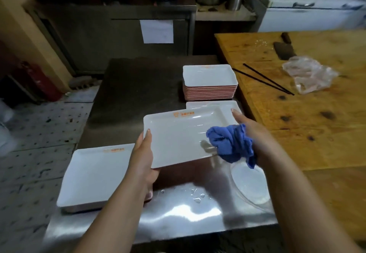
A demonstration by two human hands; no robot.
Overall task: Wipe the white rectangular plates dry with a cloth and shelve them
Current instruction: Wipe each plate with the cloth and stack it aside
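White rectangular plate (178, 136) held above the steel tabletop (178, 217), its left edge gripped by the left hand (143, 159), blue cloth (231, 144) bunched in the right hand (255, 134) and pressed on the plate's right end, stack of plates (210, 82) behind the plate.

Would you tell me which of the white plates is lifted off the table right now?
The plate gripped by the left hand, cloth on it; the others rest on the table.

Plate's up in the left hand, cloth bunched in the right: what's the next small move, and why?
Probably sweep the blue cloth leftward across the held plate. The right hand has it at the plate's right end, and the left hand steadies the other edge; most of the surface lies left of the cloth.
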